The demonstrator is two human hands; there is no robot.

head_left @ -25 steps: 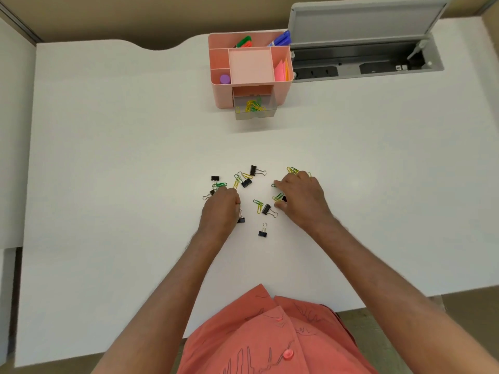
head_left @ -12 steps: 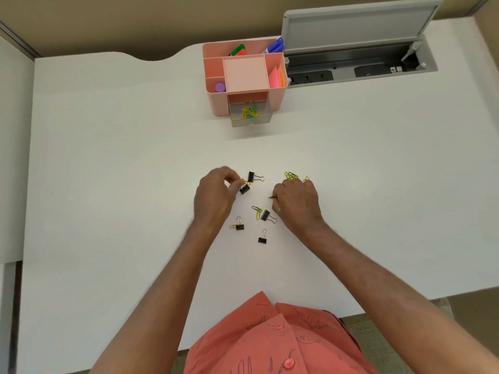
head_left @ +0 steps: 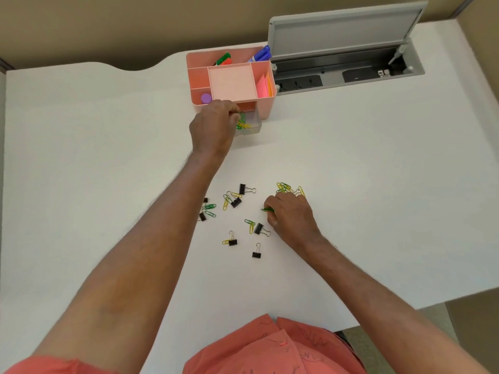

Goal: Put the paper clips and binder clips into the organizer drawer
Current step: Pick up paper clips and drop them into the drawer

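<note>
a smooth white desk (head_left: pixel 351 163) with a curved cut-out along its far edge stands against a beige wall. a grey cable hatch (head_left: pixel 343 28) set into the desk stands open beside a pink plastic organizer (head_left: pixel 266 105), whose clear drawer (head_left: pixel 255 127) is pulled out and holds green and yellow paper clips. the left hand (head_left: pixel 212 128) reaches over the drawer, fingers curled, pinching a green paper clip (head_left: pixel 241 116). the right hand (head_left: pixel 291 215) rests on the desk, fingers curled round another green clip (head_left: pixel 266 209). black binder clips (head_left: pixel 256 253) and loose coloured paper clips (head_left: pixel 283 187) lie scattered near it.
</note>
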